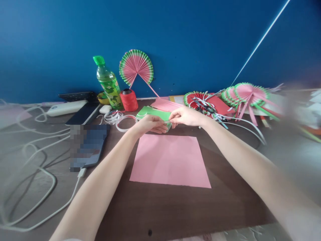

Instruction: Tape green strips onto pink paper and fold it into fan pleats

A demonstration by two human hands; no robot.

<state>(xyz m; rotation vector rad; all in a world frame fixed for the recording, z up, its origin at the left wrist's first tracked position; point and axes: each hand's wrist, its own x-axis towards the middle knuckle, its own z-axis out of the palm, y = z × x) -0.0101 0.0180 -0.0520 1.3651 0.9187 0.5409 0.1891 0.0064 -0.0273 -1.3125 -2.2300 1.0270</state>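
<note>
Both my arms reach forward over a brown table. My left hand and my right hand pinch a stack of green paper strips from either end, just above the tabletop. Fingers of both hands are closed on the green paper. Directly in front of me lies a flat pink paper sheet, untouched, just nearer than my hands.
A green bottle, a red thread spool and a watermelon-style paper fan stand by the blue wall. More paper fans, scissors and strips lie right. A phone, white cables and tape rolls lie left.
</note>
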